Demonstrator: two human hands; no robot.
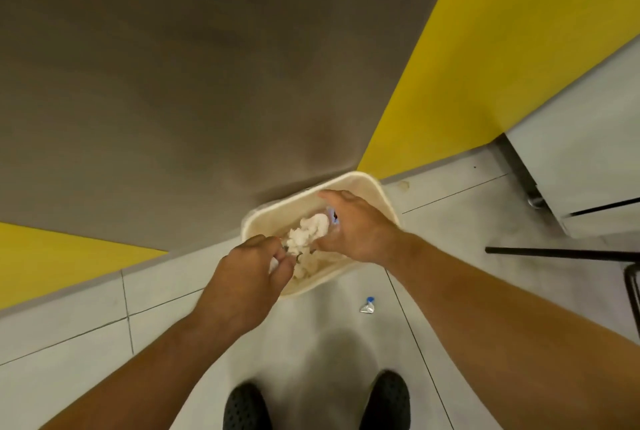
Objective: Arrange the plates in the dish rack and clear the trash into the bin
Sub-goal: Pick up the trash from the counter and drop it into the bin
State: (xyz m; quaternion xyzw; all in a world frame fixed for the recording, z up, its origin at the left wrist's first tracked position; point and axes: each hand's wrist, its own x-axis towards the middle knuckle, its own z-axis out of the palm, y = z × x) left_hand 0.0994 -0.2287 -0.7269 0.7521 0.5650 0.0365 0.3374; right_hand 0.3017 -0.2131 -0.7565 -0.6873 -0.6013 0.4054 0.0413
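Both hands hang over the cream bin (pixel 356 177), which stands on the floor (pixel 311 332) in the far corner where the grey wall (pixel 173 83) meets the yellow wall (pixel 485 49); the main risk from here is that light trash misses the opening, since the left hand (pixel 246 277) sits over the bin's near-left rim, not its middle, so whatever it lets go could slide off the edge onto the tiles; a small wrapper (pixel 367 305) with a blue tip already lies on the floor just near and right of the bin, apart from both hands, and it would be easy to overlook; leaning on the rim could also tip or shove the bin, which looks light. The left grip is closed, thumb and fingers pinching a white scrap (pixel 273 265) that peeks out between them; the right hand (pixel 356 225) is over the bin's right side with fingers curved round the crumpled white paper (pixel 308 232), and a blue-marked piece (pixel 333 214) shows at its palm, but I cannot tell whether that grip is clamped on them or has let them go. The crumpled paper lies between the two hands, just left of the right thumb and within the bin's outline; more pale trash seems to rest on the bin's bottom beneath it. No plates or dish rack are in view.
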